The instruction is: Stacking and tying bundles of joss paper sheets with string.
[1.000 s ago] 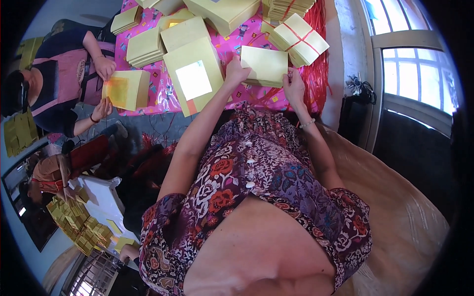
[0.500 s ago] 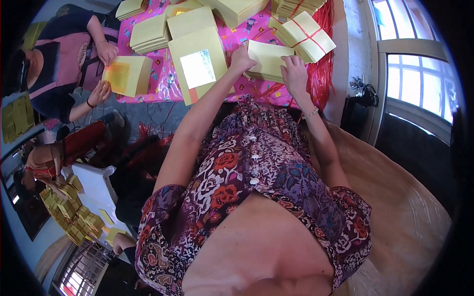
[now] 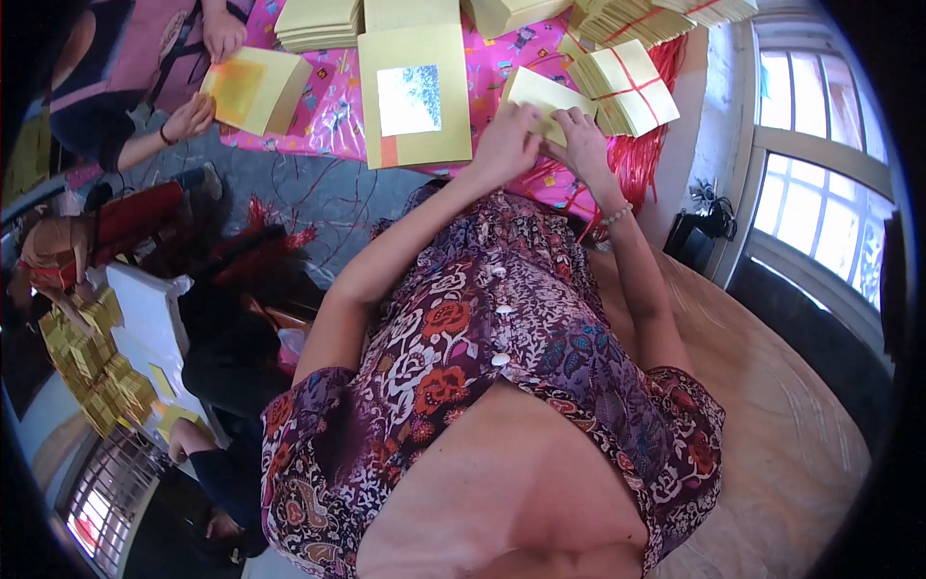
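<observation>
A stack of yellow paper (image 3: 546, 89) lies in front of me near the table's front edge. My left hand (image 3: 511, 143) is at its near left side, fingers bent over the top sheet. Beside it my right hand (image 3: 585, 147) grips the near right corner, fingers curled over the paper. The two hands are close together and hide the near edge of the stack. To the left is a taller yellow pile (image 3: 418, 150), its top sheet bearing a shiny silver square (image 3: 410, 101) and a small orange strip.
Bundles tied with red string (image 3: 632, 85) stand to the right, next to loose red plastic strands (image 3: 648, 154). A pink patterned cloth (image 3: 333, 106) covers the table. At the left a co-worker's hand (image 3: 190, 118) holds another yellow stack (image 3: 262, 89). More yellow bundles (image 3: 101, 372) lie farther off.
My left hand has moved from the stack's left end to its near edge, close to my right hand. The view has shifted, and the co-worker's upper hand has come off the stack's top edge.
</observation>
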### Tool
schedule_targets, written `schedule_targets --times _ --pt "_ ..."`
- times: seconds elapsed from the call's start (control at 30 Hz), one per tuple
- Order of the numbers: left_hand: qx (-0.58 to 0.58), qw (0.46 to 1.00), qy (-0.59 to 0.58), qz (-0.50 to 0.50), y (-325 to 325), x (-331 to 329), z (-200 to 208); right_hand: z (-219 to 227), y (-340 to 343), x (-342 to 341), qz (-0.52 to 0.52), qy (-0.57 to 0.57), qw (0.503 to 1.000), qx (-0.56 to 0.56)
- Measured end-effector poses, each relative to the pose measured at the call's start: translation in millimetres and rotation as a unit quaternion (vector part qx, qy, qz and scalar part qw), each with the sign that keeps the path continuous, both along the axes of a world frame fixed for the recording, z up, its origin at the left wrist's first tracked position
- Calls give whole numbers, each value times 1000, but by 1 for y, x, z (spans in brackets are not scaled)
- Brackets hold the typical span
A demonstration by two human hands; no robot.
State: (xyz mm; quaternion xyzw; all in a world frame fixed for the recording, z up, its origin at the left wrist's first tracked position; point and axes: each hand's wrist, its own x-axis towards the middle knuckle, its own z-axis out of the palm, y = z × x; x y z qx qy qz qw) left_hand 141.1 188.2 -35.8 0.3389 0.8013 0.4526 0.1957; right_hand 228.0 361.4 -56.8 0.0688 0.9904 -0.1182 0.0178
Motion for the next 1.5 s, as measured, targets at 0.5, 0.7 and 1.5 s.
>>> schedule_targets --times 0.5,0.7,1.5 --pt "-25 980 -129 -151 -47 55 -2 -9 23 10 21 -17 999 -21" --pt "-59 974 -171 -136 -52 58 -12 -6 26 5 12 -60 998 0" --pt "102 734 -646 185 20 52 -67 -2 27 6 24 -62 998 -6"
